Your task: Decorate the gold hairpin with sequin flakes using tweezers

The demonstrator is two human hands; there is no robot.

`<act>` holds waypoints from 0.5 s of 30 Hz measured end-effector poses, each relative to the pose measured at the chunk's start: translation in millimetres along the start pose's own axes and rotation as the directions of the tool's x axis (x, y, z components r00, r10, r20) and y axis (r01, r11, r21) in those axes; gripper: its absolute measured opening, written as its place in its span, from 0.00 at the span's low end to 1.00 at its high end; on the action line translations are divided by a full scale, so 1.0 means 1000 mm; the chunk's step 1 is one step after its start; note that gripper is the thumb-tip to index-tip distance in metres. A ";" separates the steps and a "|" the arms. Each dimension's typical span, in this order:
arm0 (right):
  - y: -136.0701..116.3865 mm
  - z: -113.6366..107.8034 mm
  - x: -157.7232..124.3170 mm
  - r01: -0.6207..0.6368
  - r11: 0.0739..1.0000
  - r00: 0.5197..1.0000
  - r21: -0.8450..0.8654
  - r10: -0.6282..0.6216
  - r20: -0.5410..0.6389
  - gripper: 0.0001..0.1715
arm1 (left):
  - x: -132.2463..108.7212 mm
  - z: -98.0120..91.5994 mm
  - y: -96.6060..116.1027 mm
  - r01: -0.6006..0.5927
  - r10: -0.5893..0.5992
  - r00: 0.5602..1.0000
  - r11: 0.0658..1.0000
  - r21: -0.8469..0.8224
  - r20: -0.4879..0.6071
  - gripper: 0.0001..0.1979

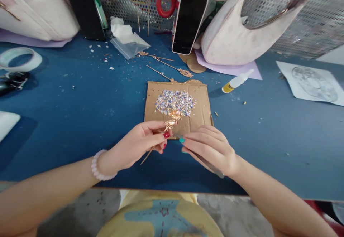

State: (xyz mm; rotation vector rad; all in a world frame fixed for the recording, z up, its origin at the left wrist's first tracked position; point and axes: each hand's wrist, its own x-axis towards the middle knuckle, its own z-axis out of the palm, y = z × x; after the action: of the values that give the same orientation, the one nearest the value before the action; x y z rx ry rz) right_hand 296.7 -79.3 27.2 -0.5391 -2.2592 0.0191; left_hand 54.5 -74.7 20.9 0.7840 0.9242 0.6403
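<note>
My left hand [139, 142] pinches a thin gold hairpin [169, 122] whose ornate head reaches over a brown cardboard square [199, 102]. A heap of small shiny sequins [174, 102] lies on that cardboard. My right hand [208, 147] is closed round metal tweezers [208, 163], their tips next to the hairpin's head. Both hands rest at the cardboard's near edge on the blue table [80, 115].
Further gold hairpins [166, 63] lie behind the cardboard. A small glue bottle [236, 82] lies to the right, a phone [189, 22] leans at the back, pale bags [242, 33] stand at the back, a tape roll [20, 58] sits at left, printed paper [311, 83] at right.
</note>
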 end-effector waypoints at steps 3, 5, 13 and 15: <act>0.001 0.002 -0.001 -0.002 1.000 1.000 0.008 0.002 0.002 0.03 | 0.002 0.000 0.001 -0.010 0.010 1.000 1.000 0.004 -0.011 0.15; 0.001 0.003 0.000 0.001 1.000 1.000 0.012 -0.001 0.004 0.03 | 0.003 0.000 0.000 -0.023 0.023 1.000 1.000 0.013 -0.009 0.16; 0.000 0.004 0.002 -0.040 0.997 0.999 0.072 0.042 -0.029 0.07 | 0.004 -0.001 0.001 -0.112 0.112 0.994 0.991 0.072 0.017 0.17; -0.001 0.004 0.001 -0.056 0.996 0.997 0.070 0.060 -0.055 0.08 | 0.005 -0.001 0.002 -0.139 0.137 0.990 0.987 0.083 0.027 0.19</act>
State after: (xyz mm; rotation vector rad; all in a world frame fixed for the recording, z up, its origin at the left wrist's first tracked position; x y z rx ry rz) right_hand 292.5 -79.2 25.3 -0.5621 -2.1781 0.1087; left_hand 55.7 -69.3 19.7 0.9348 0.8871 0.7161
